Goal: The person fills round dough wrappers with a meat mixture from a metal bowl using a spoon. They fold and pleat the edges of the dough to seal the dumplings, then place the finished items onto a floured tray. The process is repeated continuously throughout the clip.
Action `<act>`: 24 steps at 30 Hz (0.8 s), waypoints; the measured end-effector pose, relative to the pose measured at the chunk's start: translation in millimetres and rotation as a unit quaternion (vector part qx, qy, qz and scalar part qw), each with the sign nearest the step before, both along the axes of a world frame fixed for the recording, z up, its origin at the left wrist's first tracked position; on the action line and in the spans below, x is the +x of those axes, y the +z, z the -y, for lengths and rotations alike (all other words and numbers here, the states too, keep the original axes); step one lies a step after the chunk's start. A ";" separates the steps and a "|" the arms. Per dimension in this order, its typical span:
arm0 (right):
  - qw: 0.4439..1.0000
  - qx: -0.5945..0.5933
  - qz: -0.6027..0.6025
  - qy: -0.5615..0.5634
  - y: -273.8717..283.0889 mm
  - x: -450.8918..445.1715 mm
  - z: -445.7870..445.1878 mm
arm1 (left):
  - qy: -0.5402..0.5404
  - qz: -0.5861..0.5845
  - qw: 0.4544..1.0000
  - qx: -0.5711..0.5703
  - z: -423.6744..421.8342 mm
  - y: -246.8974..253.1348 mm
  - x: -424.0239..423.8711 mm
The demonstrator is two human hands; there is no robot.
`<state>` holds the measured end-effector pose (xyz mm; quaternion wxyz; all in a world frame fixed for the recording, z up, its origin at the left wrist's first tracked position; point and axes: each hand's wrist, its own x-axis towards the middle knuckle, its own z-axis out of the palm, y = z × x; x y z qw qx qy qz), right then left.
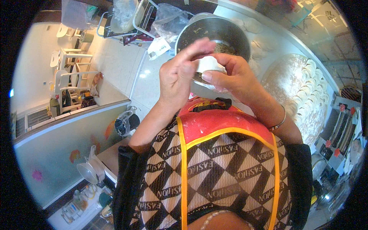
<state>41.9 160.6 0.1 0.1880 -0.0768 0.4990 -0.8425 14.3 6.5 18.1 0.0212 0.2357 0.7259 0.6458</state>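
My right hand [235, 72] pinches a white dough wrapper [211, 63] between thumb and fingers, above a large metal pot [241, 34]. The wrapper is curved upward; whether anything lies inside it is hidden. My left hand [179, 72] is just left of the wrapper, blurred, its fingers stretched out above and its thumb apart from them. I cannot tell whether the left thumb touches the dough. Brownish filling [225, 49] shows in the bottom of the pot, partly behind my hands. To the right, overlapping rows of pale dumplings [309, 92] lie on a floured round board [283, 72].
Clear plastic bags [169, 20] and a wire rack [143, 17] stand beyond the pot at left. A frosted partition [72, 149] runs along the left, with a lined bin [126, 123] near its end. White chairs [64, 77] stand farther off. A raised edge [304, 51] borders the worktop.
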 end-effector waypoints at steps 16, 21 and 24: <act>0.998 0.029 -0.061 -0.018 -1.8 -4.8 1.1 | -0.045 0.014 0.999 -0.006 -1.7 -4.9 -3.4; 0.997 0.052 -0.054 0.028 -4.8 -8.3 -6.7 | -0.048 0.087 0.993 0.071 -6.0 -2.1 0.2; 0.997 0.049 -0.054 0.034 0.9 -8.5 -7.2 | -0.078 0.082 0.994 0.002 -0.9 -2.8 -1.1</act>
